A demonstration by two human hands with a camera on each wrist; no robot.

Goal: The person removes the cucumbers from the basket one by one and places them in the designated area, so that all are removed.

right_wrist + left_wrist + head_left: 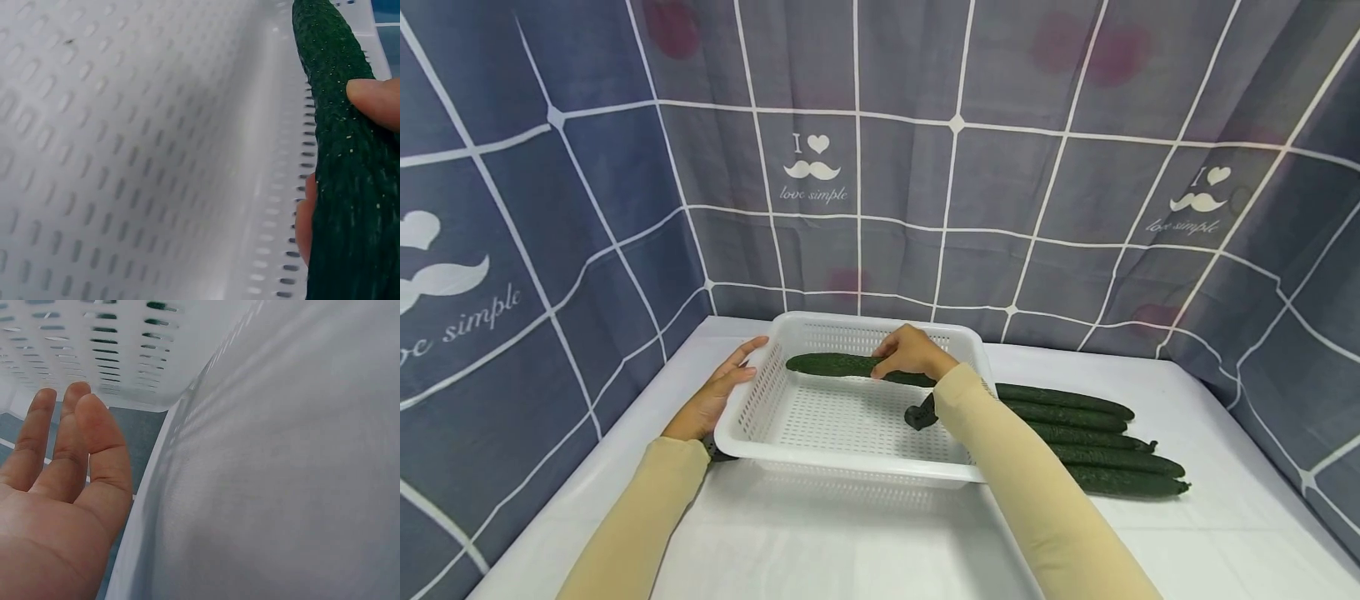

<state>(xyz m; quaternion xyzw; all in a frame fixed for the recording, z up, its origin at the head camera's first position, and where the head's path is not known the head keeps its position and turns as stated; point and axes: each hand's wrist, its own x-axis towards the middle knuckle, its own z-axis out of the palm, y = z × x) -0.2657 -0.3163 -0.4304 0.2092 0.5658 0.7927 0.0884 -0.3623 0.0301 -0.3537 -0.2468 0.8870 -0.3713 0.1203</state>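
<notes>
My right hand (pixel 912 352) grips a dark green cucumber (pixel 829 364) around its middle, over the far side of a white perforated plastic basket (pixel 850 459). In the right wrist view, thumb and fingertips press on opposite sides of this cucumber (pixel 340 137), and the basket's slotted floor (pixel 125 125) shows beside it. My left hand (pixel 718 398) is at the basket's left end, its fingers extended along the outer wall. Seen from the left wrist, the fingers of that hand (pixel 69 481) are nearly straight, close to the slotted wall (pixel 106 344); whether they touch it is unclear.
Several more cucumbers (pixel 1112 458) lie side by side on the white tabletop (pixel 850 542), right of the basket and partly behind my right forearm. A dark blue-grey checked curtain (pixel 895 167) encloses the table at the back and both sides.
</notes>
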